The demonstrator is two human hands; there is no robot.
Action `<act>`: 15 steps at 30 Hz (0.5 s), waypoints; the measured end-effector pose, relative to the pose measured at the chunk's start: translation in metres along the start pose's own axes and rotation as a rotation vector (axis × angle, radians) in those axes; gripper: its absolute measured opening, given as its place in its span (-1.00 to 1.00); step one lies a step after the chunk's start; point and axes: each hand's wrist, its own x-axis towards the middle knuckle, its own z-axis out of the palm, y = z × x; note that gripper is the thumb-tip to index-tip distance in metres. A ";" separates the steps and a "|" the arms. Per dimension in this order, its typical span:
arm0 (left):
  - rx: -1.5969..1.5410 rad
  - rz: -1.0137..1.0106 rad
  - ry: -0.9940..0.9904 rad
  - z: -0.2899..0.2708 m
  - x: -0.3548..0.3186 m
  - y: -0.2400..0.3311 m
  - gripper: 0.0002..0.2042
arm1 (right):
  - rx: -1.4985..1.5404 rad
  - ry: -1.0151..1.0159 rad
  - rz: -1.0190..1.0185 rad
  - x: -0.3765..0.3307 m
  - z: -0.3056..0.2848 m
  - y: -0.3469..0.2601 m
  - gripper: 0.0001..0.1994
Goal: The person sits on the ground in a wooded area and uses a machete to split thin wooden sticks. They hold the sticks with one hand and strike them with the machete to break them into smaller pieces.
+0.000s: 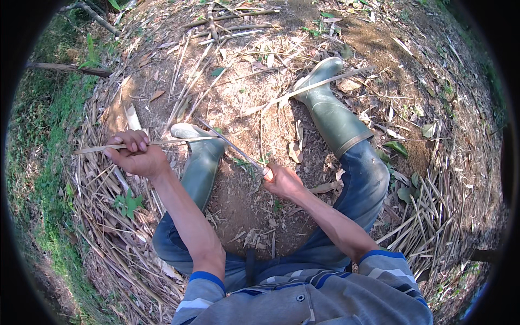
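My left hand (pixel 140 156) is closed around a thin, pale bamboo strip (pixel 181 141). One short end of the strip pokes out to the left of my fist, and the longer part runs right across the toe of my left boot (pixel 201 162). My right hand (pixel 283 181) grips the handle of a knife. Its narrow, dark blade (pixel 234 146) points up and to the left, its middle meeting or passing close to the strip's right end; I cannot tell whether they touch. Over my right boot (pixel 327 108) lies another long split strip (pixel 319 84).
Bundled thin strips (pixel 428 216) lie at the right, and a broad heap of strips (pixel 116 238) spreads at the left. Sticks (pixel 227 24) and dry leaves litter the ground ahead. Green undergrowth (pixel 49 179) borders the far left.
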 end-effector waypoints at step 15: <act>0.037 0.014 0.115 -0.017 0.010 -0.001 -0.59 | -0.121 0.064 0.152 0.006 0.004 0.038 -0.66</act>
